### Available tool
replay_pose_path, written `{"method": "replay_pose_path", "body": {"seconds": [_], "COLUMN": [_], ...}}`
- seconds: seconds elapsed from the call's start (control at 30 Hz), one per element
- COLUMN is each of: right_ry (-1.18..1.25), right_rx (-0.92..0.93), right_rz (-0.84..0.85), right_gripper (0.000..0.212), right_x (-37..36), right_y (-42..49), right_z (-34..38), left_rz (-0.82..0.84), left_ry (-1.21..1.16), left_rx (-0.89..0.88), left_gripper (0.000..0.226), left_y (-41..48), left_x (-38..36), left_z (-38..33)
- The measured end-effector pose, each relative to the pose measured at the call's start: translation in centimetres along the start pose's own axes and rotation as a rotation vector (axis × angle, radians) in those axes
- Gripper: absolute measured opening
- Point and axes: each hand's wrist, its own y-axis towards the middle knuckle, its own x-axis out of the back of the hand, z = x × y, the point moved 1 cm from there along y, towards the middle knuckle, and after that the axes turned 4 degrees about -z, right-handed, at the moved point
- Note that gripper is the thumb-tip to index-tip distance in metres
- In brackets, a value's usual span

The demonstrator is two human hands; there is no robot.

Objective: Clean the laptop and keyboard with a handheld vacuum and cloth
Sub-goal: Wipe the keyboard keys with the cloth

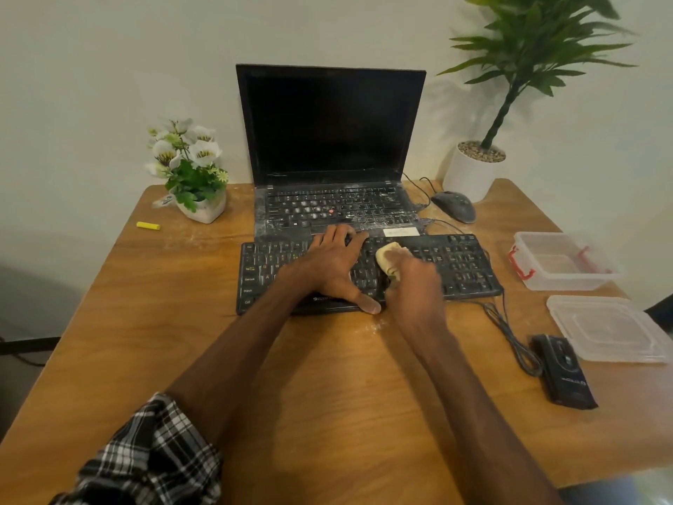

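We see the left hand point(333, 273) lying open and flat on the keyboard point(459, 264), its fingers spread over the keys and its thumb on the near edge. The right hand point(415, 289) is curled round one pale yellow cloth point(386, 257) and presses it on the keys just at 3 o'clock from the left hand; this hand is blurred.

The one keyboard lies on the table point(346, 395) with its long axis from 9 to 3 o'clock. At 12 o'clock from it, just touching, stands the one laptop point(329, 140), open, with its dark screen facing 6 o'clock and white dust on its keys.

At 4 o'clock from the keyboard lies one black device point(563, 371), perhaps the handheld vacuum, with its long axis about from 11 to 5 o'clock. We count also one mouse point(454, 206) at 1 o'clock, one clear box point(561, 262) and one lid point(608, 328) at 3 o'clock, and two potted plants: flowers point(191, 165) at 10 o'clock and a green plant point(510, 89) at 1 o'clock.
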Motion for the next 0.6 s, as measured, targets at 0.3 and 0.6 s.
{"method": "replay_pose_path", "body": {"seconds": [0.3,0.6], "right_ry": [0.185,0.133], "right_rx": [-0.046,-0.035], "right_rz": [-0.118,-0.162], "right_gripper": [0.058,0.051], "right_x": [-2.5,-2.8], "right_y": [-1.4,-1.7], "right_z": [-0.3,0.3], "left_rz": [-0.19,-0.379], "left_ry": [0.093,0.073], "left_rx": [0.097,0.141], "left_gripper": [0.149,0.146], "left_y": [-5.9,-11.9], "left_x": [-0.3,-0.7], "left_z": [4.2,10.0]}}
